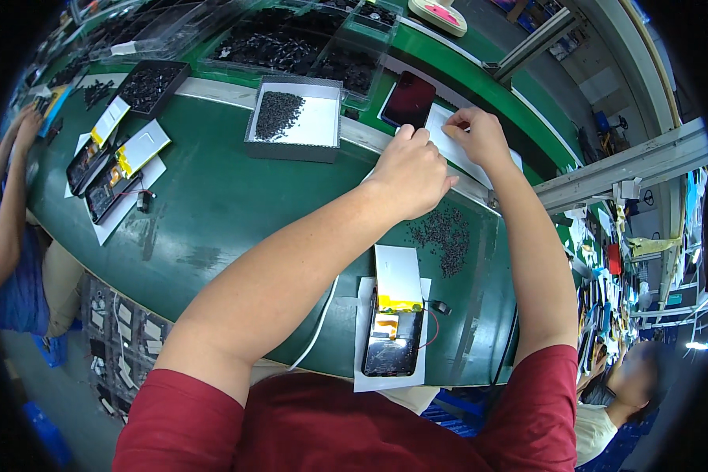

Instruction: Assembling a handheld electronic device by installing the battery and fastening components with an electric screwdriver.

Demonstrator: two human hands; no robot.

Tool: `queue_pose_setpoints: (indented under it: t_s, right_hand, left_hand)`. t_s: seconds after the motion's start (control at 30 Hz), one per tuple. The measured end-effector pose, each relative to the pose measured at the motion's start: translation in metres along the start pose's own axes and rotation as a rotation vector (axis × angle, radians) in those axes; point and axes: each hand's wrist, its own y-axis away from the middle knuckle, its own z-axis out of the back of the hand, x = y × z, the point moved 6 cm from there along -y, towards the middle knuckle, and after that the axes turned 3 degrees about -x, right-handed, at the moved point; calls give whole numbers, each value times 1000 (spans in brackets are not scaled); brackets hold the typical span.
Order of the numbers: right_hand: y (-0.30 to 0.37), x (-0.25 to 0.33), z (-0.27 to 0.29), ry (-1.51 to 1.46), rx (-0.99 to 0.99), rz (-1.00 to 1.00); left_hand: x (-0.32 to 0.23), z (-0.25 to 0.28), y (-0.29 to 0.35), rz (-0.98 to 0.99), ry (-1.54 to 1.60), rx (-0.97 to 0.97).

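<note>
Both my arms reach across the green bench to the green strip beyond it. My left hand (414,175) is closed, its knuckles up, just below a dark-screened phone (409,99); its fingertips are hidden. My right hand (481,138) pinches thumb and finger together over a white sheet (462,156); anything between them is too small to make out. On the bench in front of me lies an opened phone (392,344), its silver battery (398,271) folded out and yellow tape at the joint. A thin red wire runs from it to a small black part (441,307).
Loose small black pieces (444,240) lie right of the battery. A box (293,153) of black pieces stands farther left, near a black tray (145,86) and opened phones (106,189). A white cable (322,315) crosses the bench. A metal rail (629,161) and co-workers flank me.
</note>
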Motion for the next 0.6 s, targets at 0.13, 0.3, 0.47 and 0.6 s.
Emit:
queue_pose_setpoints:
  t_s: [0.13, 0.3, 0.47, 0.6]
  right_hand:
    - [2, 0, 0, 0, -23, 64]
    - [4, -1, 4, 29, -34, 85]
    - [2, 10, 9, 83, 18, 103]
    - [2, 25, 8, 207, 37, 182]
  left_hand:
    - [0, -1, 0, 4, -6, 23]
    - [-1, 0, 0, 12, -12, 44]
    - [-2, 1, -1, 10, 3, 27]
    - [-2, 2, 0, 13, -11, 33]
